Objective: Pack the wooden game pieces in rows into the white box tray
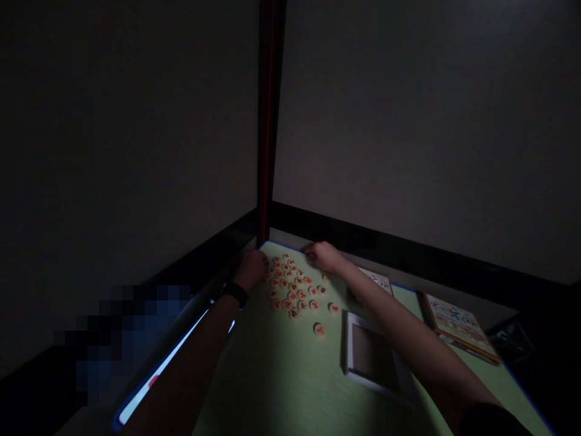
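Observation:
Many round wooden pieces with red or black characters (293, 295) lie face up in a loose group on the green table (263, 369). At the group's left edge is my left hand (252, 268), with a dark band on its wrist; its fingers are curled beside the outermost pieces, and what they hold, if anything, is too dark to tell. Behind the group on the right, my right hand (323, 257) rests near the table's back edge. Its fingers are closed, and their tips are in shadow. One piece (319, 329) sits apart, nearer to me.
An open white box (347, 345) stands right of the pieces, partly behind my right forearm. Farther right is a printed box (460, 324), with another printed one (379, 280) behind my forearm. Walls meet at the table's far corner.

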The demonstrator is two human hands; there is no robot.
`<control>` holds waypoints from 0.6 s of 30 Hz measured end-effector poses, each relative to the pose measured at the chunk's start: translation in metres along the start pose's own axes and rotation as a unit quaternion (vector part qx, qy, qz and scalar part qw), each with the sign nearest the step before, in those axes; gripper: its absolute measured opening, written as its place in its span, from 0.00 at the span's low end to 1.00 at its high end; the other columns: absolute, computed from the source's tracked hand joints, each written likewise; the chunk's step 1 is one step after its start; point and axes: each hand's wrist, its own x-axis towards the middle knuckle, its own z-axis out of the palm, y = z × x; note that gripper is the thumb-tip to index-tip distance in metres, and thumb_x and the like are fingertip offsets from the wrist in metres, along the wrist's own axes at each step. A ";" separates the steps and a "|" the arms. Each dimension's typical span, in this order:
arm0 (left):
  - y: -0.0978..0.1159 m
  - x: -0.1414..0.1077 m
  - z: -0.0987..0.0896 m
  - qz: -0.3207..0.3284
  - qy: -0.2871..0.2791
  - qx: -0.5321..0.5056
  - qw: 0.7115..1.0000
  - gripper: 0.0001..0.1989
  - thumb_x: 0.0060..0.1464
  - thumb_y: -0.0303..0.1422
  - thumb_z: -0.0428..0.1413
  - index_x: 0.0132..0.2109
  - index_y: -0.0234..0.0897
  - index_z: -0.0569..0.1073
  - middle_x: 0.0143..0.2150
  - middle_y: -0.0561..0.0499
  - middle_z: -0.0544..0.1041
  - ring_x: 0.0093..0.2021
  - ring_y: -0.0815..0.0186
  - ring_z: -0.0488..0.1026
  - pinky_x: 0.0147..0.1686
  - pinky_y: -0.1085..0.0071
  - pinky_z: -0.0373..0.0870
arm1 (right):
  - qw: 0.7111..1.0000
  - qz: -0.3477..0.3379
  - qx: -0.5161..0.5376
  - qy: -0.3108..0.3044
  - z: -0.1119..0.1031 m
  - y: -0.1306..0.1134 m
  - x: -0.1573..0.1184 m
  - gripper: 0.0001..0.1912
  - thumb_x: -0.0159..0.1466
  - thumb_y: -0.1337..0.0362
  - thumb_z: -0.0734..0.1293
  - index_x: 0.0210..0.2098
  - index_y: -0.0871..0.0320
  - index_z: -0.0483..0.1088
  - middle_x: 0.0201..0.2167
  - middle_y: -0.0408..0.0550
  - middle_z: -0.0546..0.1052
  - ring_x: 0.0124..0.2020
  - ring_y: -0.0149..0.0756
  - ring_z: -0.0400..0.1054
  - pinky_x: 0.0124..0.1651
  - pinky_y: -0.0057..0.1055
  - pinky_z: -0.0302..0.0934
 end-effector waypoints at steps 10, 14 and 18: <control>0.062 -0.061 -0.004 0.086 0.077 -0.010 0.993 0.17 0.64 0.28 0.44 0.46 0.34 0.77 0.46 0.42 0.79 0.47 0.61 0.76 0.49 0.67 0.69 | 0.999 -0.037 0.039 0.004 0.006 0.005 -0.008 0.18 0.56 0.79 0.62 0.36 0.59 0.81 0.34 0.46 0.82 0.36 0.33 0.73 0.38 0.24 0.57; 0.120 -0.126 0.016 0.223 0.018 -0.026 0.974 0.12 0.61 0.35 0.50 0.40 0.38 0.77 0.40 0.44 0.79 0.41 0.59 0.75 0.44 0.63 0.70 | 0.999 -0.029 0.043 0.015 0.005 0.006 -0.016 0.20 0.58 0.78 0.62 0.43 0.59 0.80 0.38 0.48 0.82 0.39 0.34 0.74 0.40 0.24 0.59; 0.134 -0.159 0.035 0.315 -0.029 -0.016 0.948 0.12 0.62 0.36 0.49 0.43 0.37 0.76 0.40 0.43 0.78 0.43 0.57 0.75 0.43 0.61 0.71 | 1.000 -0.004 0.020 0.018 0.002 0.013 -0.034 0.19 0.58 0.76 0.63 0.44 0.60 0.80 0.39 0.52 0.83 0.39 0.38 0.74 0.40 0.27 0.60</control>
